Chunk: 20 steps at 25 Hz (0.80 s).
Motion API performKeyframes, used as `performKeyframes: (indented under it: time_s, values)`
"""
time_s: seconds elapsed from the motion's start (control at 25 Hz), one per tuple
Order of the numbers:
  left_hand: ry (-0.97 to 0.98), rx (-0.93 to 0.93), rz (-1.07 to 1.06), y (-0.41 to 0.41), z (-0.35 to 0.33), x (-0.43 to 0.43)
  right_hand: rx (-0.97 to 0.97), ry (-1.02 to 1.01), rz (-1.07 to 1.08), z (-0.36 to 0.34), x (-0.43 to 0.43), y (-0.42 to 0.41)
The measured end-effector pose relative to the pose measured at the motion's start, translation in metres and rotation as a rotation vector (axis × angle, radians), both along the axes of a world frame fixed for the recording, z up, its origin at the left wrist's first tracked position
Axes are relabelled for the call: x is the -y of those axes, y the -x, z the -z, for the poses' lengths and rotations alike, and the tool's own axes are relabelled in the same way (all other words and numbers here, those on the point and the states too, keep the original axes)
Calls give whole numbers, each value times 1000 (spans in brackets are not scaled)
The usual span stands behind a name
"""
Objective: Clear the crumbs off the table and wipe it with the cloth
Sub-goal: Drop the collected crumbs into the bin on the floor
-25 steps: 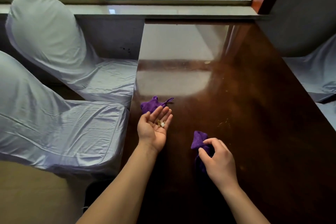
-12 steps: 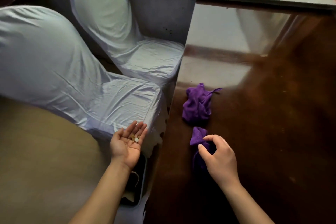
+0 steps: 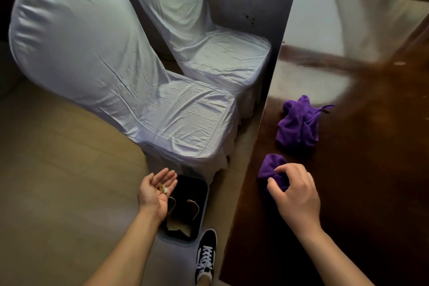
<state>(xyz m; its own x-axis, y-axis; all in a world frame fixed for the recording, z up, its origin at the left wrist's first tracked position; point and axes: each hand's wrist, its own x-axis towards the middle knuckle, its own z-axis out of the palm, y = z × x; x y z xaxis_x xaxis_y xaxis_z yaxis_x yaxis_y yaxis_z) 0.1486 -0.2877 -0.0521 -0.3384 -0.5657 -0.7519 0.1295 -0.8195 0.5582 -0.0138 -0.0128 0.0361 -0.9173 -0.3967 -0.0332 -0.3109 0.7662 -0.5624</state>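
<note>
Fingers (image 3: 282,169) of right hand (image 3: 299,195) pinch cloth (image 3: 269,166) — crumbs (image 3: 163,187) on left hand (image 3: 153,193).

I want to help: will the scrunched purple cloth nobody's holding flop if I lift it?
Probably floppy: the crumpled purple cloth lies in soft folds, one corner trailing. Likely light and unbreakable, being thin fabric.
</note>
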Motion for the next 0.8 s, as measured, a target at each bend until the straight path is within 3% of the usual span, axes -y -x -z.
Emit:
performKeyframes:
  time_s: [0.24, 0.56, 0.8]
  values:
    - [-15, 83, -4, -25, 32, 12, -101, -14, 33, 13, 4, -6]
    - [151, 387, 302, -34, 68, 0, -174, 32, 38, 22, 4, -6]
    - [177, 405, 216, -36, 69, 5, -185, 54, 37, 21, 5, -6]
